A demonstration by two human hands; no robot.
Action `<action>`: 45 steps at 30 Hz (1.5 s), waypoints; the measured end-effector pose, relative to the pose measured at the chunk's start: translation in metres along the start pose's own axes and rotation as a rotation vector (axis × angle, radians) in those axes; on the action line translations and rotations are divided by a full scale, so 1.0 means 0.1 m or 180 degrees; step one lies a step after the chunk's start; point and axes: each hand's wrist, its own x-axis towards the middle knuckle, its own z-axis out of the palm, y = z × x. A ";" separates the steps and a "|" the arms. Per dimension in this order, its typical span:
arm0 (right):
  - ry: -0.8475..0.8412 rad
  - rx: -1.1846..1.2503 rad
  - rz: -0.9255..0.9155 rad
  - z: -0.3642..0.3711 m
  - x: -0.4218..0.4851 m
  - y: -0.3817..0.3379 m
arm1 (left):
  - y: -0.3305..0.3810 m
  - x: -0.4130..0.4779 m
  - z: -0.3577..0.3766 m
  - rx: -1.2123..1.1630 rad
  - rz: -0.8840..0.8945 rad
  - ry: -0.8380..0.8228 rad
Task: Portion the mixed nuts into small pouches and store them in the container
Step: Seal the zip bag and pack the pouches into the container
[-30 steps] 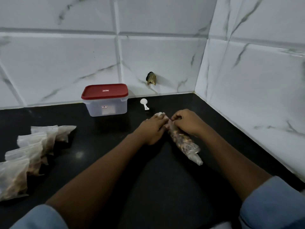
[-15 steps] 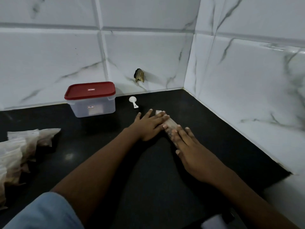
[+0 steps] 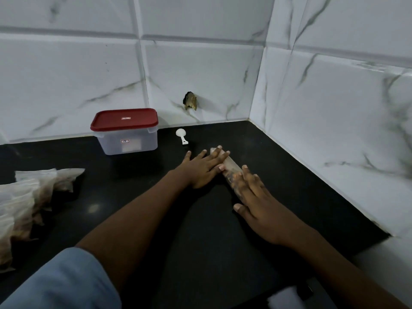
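A small clear pouch of mixed nuts point(image 3: 231, 168) lies on the black counter point(image 3: 200, 241), rolled into a narrow tube. My left hand point(image 3: 201, 168) lies flat with straight fingers pressing the pouch's far end. My right hand point(image 3: 258, 199) lies flat over its near end, fingers straight, covering most of it. The clear container point(image 3: 128, 140) with a red lid stands closed at the back, left of the hands. Several filled pouches point(image 3: 33, 192) lie in a pile at the left edge.
A small white scoop point(image 3: 181, 136) lies on the counter between the container and my left hand. White marble-look tiles form the back wall and the right wall, meeting in a corner. A dark hole point(image 3: 190, 103) shows in the back wall.
One second ago both hands pinched the pouch's top with curled fingers. Now both lie flat on it with fingers straight, and the view has shifted right.
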 end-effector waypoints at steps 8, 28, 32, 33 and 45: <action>0.0634 -0.0203 -0.0396 -0.65 0.60 -0.66 | -0.49 -0.41 -0.35 -0.0015 -0.0157 0.1041; 0.0563 0.3206 0.0205 -0.25 2.85 -1.94 | -2.01 -1.01 -0.90 -0.3348 -0.2537 0.2374; 0.0832 0.3539 0.0146 -0.11 2.91 -1.88 | -1.95 -1.09 -0.92 -0.3872 -0.2507 0.2517; 0.0875 0.3601 0.0165 -0.17 2.80 -1.93 | -1.89 -1.14 -0.95 -0.3881 -0.2502 0.2534; 0.1184 0.4156 0.0005 -0.34 1.20 -1.86 | -0.60 -2.24 -0.84 -0.3760 -0.1815 0.2687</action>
